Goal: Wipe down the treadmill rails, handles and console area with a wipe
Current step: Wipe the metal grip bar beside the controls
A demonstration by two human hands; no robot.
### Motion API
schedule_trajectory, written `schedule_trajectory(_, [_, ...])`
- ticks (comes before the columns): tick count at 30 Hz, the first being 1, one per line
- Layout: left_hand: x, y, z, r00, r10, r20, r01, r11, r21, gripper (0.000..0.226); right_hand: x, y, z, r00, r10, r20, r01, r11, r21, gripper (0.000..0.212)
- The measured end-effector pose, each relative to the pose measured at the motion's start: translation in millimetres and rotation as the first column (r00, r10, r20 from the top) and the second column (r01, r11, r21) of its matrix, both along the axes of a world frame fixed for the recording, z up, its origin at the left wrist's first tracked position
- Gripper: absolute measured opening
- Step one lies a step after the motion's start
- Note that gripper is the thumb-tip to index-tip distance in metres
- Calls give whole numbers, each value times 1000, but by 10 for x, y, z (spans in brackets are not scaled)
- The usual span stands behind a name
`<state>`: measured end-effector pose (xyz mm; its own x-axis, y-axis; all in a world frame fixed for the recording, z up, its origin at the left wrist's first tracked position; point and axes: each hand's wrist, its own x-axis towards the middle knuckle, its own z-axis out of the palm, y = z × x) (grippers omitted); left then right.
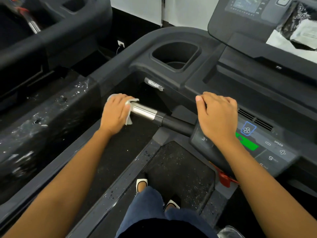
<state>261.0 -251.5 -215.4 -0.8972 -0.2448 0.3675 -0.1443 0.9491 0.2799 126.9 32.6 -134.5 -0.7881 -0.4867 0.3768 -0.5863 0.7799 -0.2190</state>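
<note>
I stand on a dark treadmill and look down at its console. My left hand [114, 112] grips a grey wipe [133, 102] wrapped round the outer end of the silver handle sensor [143, 111]. That handle continues as a black bar [177, 124] into the control panel [271, 152]. My right hand [218, 115] rests on the console's front edge above the panel, fingers curled over the edge and holding nothing. The left side rail [56, 107] carries shiny plastic film.
A cup holder [176, 55] is sunk in the console top, with the tilted display screen [245, 7] behind it. A red safety clip [225, 177] hangs below the panel. Another treadmill [51, 31] stands to the left. My feet stand on the belt [180, 169].
</note>
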Motion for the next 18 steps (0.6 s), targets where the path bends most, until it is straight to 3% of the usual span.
schedule_trajectory(4, [-121, 87, 89, 991, 131, 17, -131, 991, 0, 44, 12, -10, 4, 1000, -16, 4, 16, 1000, -1, 42])
schedule_trajectory(7, [-319, 456, 218, 994, 8, 110, 1, 997, -76, 42, 15, -35, 4, 1000, -26, 5, 26, 1000, -3, 42])
schedule_trajectory(11, [-344, 1123, 230, 980, -198, 16, 196, 978, 70, 42, 22, -77, 43, 997, -75, 24, 75, 997, 20, 38])
schedule_trajectory(14, [-310, 1043, 240, 948, -312, 55, 312, 950, 1, 43, 37, -174, 69, 991, -114, 64, 112, 993, 32, 31])
schedule_trajectory(16, [-356, 784, 291, 963, -227, 145, 237, 970, -57, 46, 65, -288, 69, 990, -96, 107, 95, 995, 18, 28])
schedule_trajectory(18, [-417, 607, 359, 987, -15, 161, 17, 1000, -8, 42, 95, -397, 51, 990, -74, 121, 72, 997, 24, 28])
